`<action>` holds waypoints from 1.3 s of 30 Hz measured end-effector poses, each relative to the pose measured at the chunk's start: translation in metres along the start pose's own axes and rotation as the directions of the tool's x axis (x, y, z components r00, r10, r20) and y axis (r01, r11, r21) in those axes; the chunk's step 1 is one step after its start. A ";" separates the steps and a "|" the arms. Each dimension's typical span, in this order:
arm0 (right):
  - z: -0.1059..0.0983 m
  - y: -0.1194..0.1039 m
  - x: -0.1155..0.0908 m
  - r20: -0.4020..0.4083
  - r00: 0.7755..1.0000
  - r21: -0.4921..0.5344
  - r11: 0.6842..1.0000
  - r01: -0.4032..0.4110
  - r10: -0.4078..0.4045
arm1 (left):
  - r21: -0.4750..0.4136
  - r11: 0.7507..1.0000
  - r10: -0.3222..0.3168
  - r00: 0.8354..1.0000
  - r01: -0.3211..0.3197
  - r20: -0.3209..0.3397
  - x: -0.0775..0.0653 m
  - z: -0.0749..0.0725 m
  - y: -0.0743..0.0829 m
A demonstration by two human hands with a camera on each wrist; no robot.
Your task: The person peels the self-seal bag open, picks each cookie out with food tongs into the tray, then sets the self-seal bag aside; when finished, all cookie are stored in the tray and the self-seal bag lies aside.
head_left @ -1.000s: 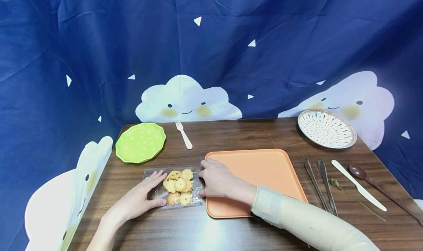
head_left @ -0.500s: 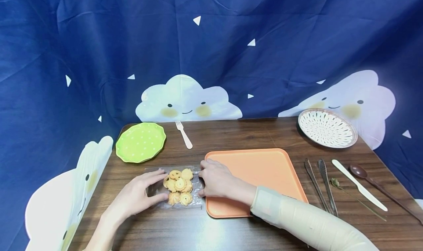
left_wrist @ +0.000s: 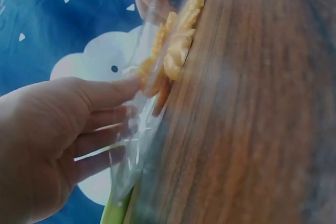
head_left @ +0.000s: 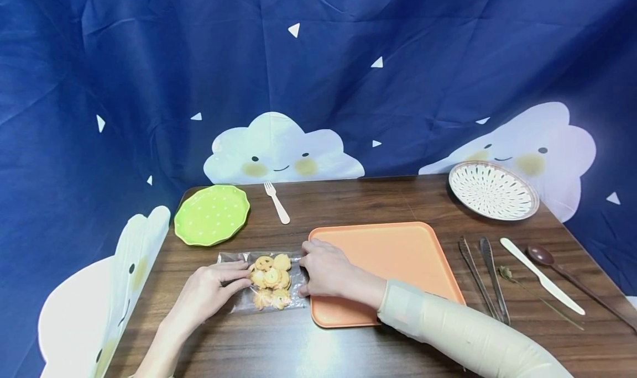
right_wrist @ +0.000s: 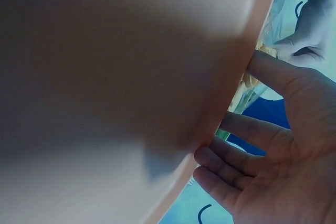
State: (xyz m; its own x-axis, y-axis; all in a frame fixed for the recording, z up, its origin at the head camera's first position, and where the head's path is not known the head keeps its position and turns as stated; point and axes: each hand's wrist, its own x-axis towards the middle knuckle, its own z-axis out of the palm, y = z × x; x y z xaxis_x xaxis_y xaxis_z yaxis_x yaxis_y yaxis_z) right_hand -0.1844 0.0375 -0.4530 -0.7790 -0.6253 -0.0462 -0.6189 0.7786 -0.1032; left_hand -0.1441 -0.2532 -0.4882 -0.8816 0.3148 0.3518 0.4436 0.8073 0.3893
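A clear plastic bag of cookies lies on the table in the head view, left of the orange tray. My left hand pinches the bag's left part between thumb and fingers, right beside the cookies. In the left wrist view the thumb lies against the film near the cookies, with the fingers partly behind the plastic. My right hand reaches across the tray, its spread fingertips at the bag's right end. In the right wrist view its thumb and fingers stand apart along the tray's rim.
A green plate and a white fork lie behind the bag. On the right are a patterned white plate, metal tongs, a white knife, a dark brown spoon and a thin dried stem.
My left thumb and fingers, spread apart over the bag's left part before, have come together on the film. The bag has shifted slightly; my right hand has stayed put.
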 end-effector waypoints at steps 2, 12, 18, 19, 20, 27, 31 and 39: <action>-0.001 0.000 0.000 0.000 1.000 0.005 1.000 -0.002 0.002 | -0.010 1.000 -0.006 1.000 0.006 -0.020 0.000 0.000 0.000; -0.001 0.003 -0.001 -0.002 1.000 0.006 1.000 -0.001 0.001 | -0.183 0.983 0.010 0.996 -0.027 -0.090 0.001 -0.002 0.004; 0.000 0.004 -0.001 -0.005 1.000 0.010 1.000 -0.004 0.004 | -0.216 0.976 -0.036 0.997 0.021 -0.062 0.000 0.000 0.003; 0.000 0.004 -0.001 -0.005 1.000 0.013 1.000 -0.002 0.002 | -0.216 0.976 -0.045 0.997 0.031 -0.060 0.000 0.000 0.003; 0.000 0.004 -0.001 -0.006 1.000 0.014 1.000 0.000 0.000 | -0.214 0.976 -0.050 0.997 0.036 -0.060 -0.001 0.000 0.003; -0.003 0.004 -0.002 -0.033 0.999 0.017 1.000 0.020 -0.019 | -0.213 0.976 -0.063 0.996 0.050 -0.058 -0.003 0.000 0.003; -0.005 0.004 -0.003 -0.027 0.999 0.008 1.000 0.030 -0.030 | -0.217 0.975 -0.064 0.996 0.049 -0.061 -0.003 -0.001 0.003; -0.017 0.018 -0.017 -0.064 0.998 0.105 0.994 -0.014 0.021 | -0.213 0.975 -0.076 0.996 0.062 -0.055 -0.003 -0.003 0.007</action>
State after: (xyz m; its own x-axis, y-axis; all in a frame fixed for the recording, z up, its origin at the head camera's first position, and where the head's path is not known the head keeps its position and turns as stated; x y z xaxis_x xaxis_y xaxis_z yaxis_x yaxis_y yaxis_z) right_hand -0.1834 0.0630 -0.4371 -0.7967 -0.6042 0.0155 -0.5938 0.7777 -0.2063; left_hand -0.1383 -0.2498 -0.4842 -0.9024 0.2250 0.3676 0.4120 0.7005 0.5827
